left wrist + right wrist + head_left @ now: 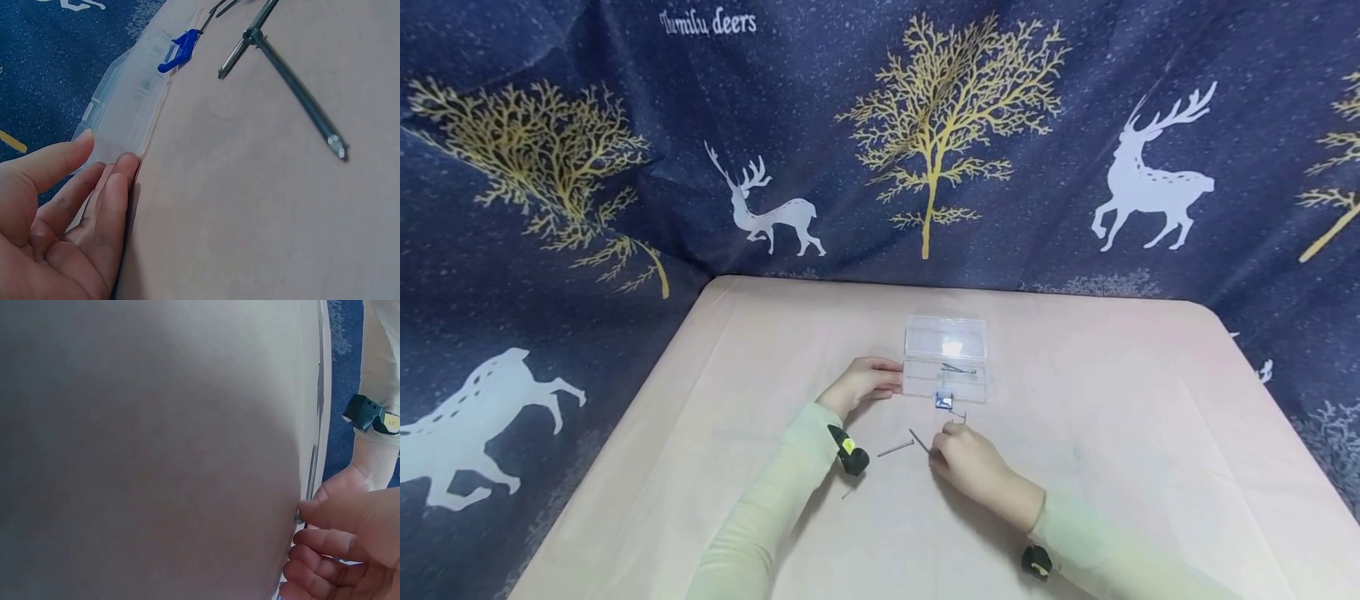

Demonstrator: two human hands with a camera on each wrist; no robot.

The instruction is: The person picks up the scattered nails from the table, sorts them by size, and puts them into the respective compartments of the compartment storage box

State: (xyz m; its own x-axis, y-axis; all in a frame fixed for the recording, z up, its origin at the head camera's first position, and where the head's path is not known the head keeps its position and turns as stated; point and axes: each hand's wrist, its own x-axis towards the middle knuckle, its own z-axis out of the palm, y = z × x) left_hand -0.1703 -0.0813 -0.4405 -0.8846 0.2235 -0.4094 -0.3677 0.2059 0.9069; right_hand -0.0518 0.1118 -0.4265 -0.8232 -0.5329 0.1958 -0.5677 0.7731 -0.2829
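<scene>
My left hand [865, 382] holds the left end of a clear plastic box [946, 393], whose lid lies back. In the left wrist view its thumb and fingertips are around the box's corner. At the middle of the table, my right hand [973, 471] pinches one end of a thin metal nail [919, 440] between thumb and forefinger. Another nail [891, 451] lies close by, its head at the pinched nail in the left wrist view. Beside the box's front wall is a blue binder clip [182, 50] with metal handles, just beyond my right hand.
Inside the box is a thin green V-shaped item [958, 369]. A smaller nail-like piece [848, 493] lies near my left wrist. A dark blue cloth printed with deer and trees hangs behind the pale pink tabletop [1112, 392].
</scene>
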